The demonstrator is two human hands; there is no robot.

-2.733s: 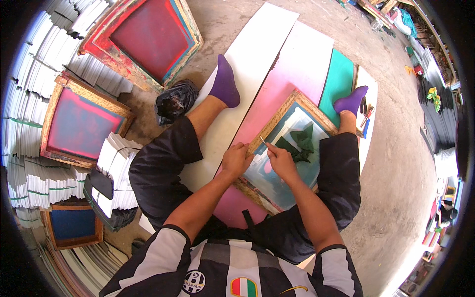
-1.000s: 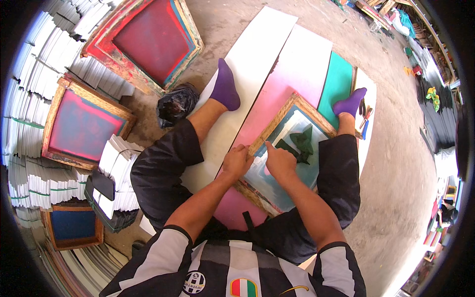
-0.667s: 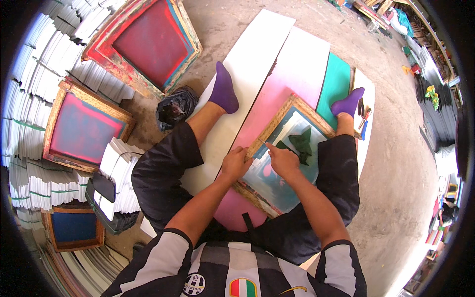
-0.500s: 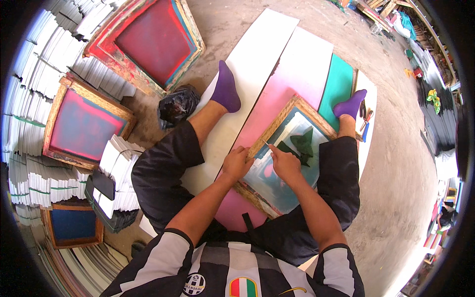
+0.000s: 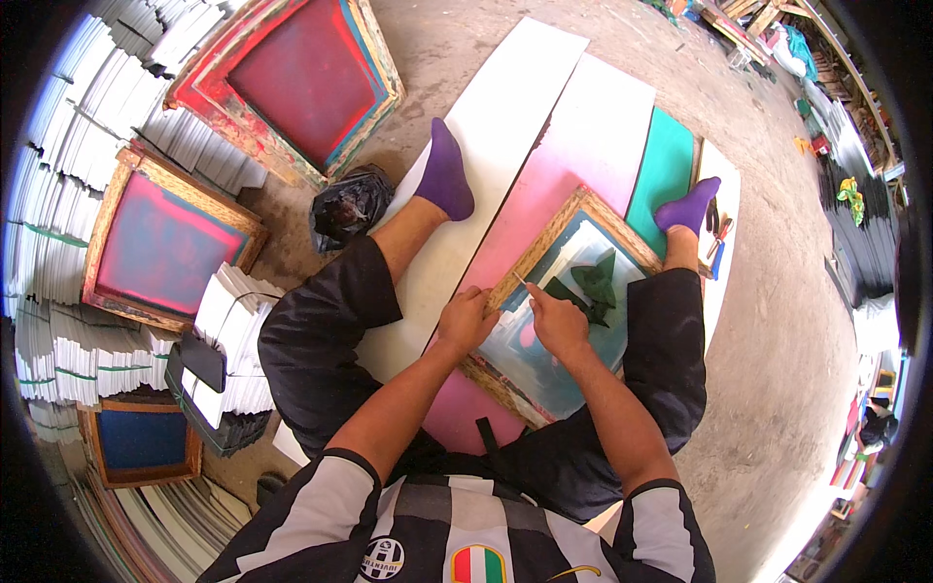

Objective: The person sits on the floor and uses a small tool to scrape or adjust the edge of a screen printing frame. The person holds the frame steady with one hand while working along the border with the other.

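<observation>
Between my legs lies a wooden screen-printing frame (image 5: 540, 240) with a blue and white paint-stained mesh (image 5: 590, 241). My left hand (image 5: 466, 321) is closed on its left wooden bar, with the fingertips over the edge. In my right hand (image 5: 559, 323) is a thin pale tool (image 5: 521, 279), whose tip points at the same bar just beyond my left fingers. The tool's kind cannot be made out, as my fist hides most of it. A crumpled dark green cloth or scrap (image 5: 595, 284) rests on the mesh beside my right hand.
White, pink and green boards (image 5: 663, 165) lie under the frame and my feet. Small hand tools (image 5: 720, 238) sit by my right foot. A black plastic bag (image 5: 350, 206), more screen frames (image 5: 173, 243) and stacked white sheets (image 5: 83, 209) stand at the left.
The tip of the thin tool has shifted slightly up and left along the wooden bar, and my right hand has tilted a little with it. My left hand stays in place.
</observation>
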